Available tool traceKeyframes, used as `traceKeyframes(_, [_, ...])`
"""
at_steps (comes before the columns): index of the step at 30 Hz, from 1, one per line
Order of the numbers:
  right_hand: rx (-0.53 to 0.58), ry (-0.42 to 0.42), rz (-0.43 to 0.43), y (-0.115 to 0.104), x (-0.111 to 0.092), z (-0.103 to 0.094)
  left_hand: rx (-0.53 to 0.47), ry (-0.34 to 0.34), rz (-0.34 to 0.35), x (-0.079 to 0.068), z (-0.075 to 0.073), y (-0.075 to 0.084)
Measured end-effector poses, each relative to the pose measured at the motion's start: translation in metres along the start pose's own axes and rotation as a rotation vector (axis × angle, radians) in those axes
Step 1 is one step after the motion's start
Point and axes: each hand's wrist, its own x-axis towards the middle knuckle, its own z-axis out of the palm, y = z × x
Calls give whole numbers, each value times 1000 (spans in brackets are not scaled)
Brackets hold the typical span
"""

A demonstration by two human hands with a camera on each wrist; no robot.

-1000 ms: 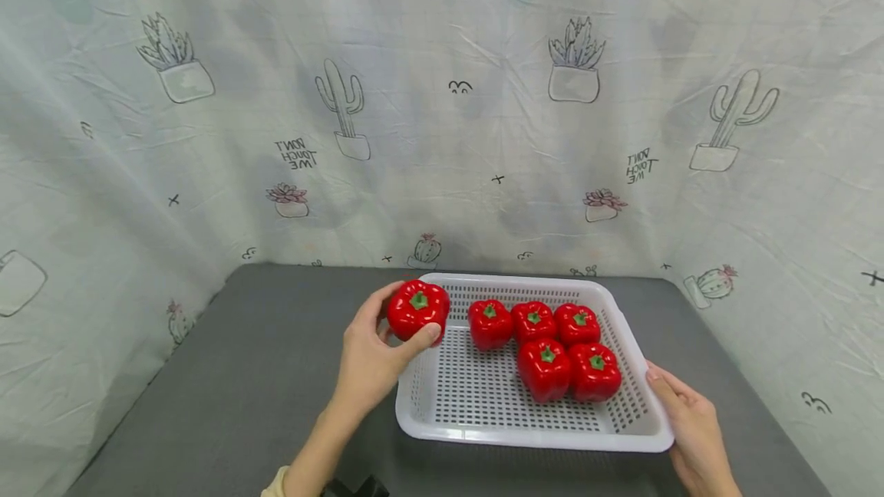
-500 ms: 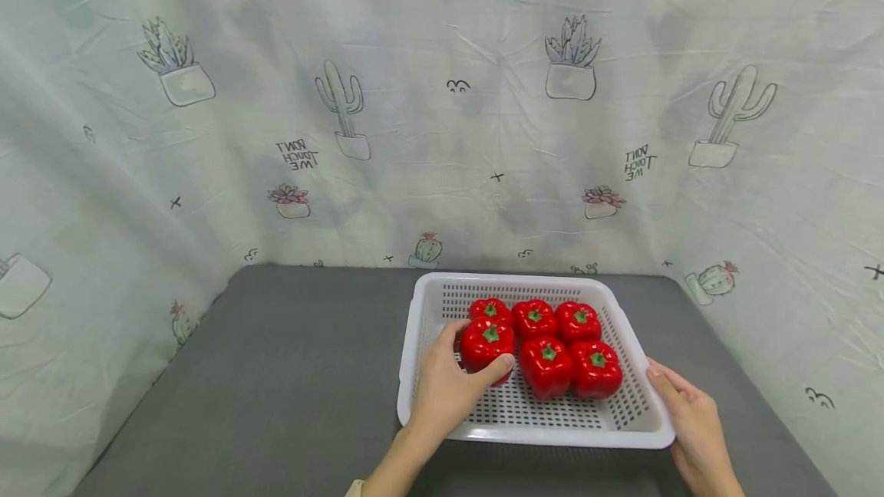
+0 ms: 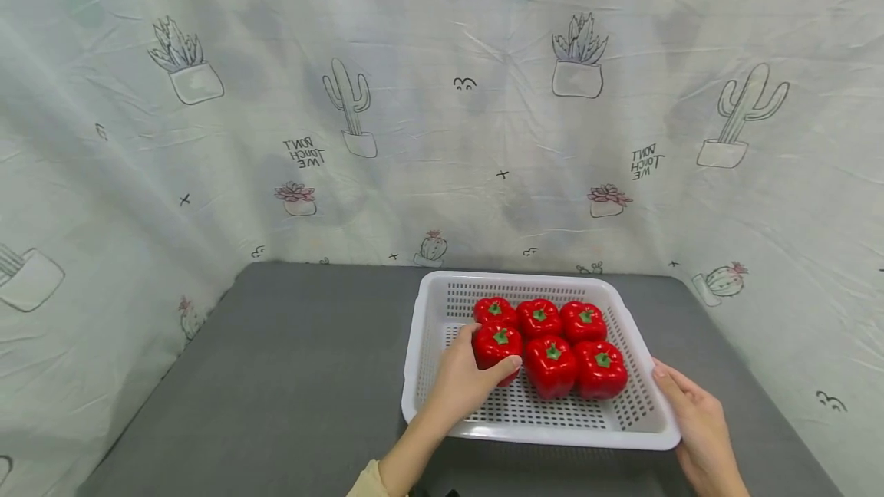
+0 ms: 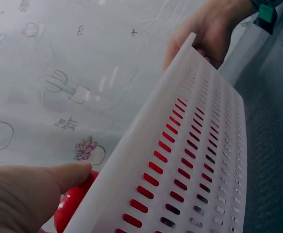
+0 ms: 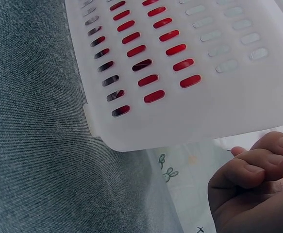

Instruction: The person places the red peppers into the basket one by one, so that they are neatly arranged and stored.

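Note:
In the head view my left hand [image 3: 461,383] holds a red bell pepper [image 3: 497,342] between thumb and fingers, low inside a white perforated plastic basket [image 3: 412,363]. Several more glossy red bell peppers [image 3: 550,365] with green stems stand close beside it in two rows. At the basket's right edge, my right hand [image 3: 703,424] holds the rim, thumb on top. The left wrist view shows the left thumb on the pepper [image 4: 74,204] behind the basket wall [image 4: 126,160]. Curled fingers of the right hand [image 5: 258,179] appear beneath the rim in the right wrist view.
The basket stands on a dark grey tabletop [image 3: 276,374], right of its middle. Behind and at both sides hangs a pale curtain [image 3: 414,136] printed with cacti and potted plants. The held pepper is at the front row's left end, with basket floor to its left.
My left hand has carried the bell pepper from above the basket's left rim to the right and down into the basket, beside the others. The right hand has stayed at the rim.

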Motion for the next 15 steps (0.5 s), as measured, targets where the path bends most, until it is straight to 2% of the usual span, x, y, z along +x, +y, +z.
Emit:
traceKeyframes(6, [-10, 9, 17, -1, 1, 0, 29, -67, 8, 8, 3, -6])
traceKeyframes(15, [20, -34, -18, 1, 0, -1, 61, -138, -65, 9, 5, -8])
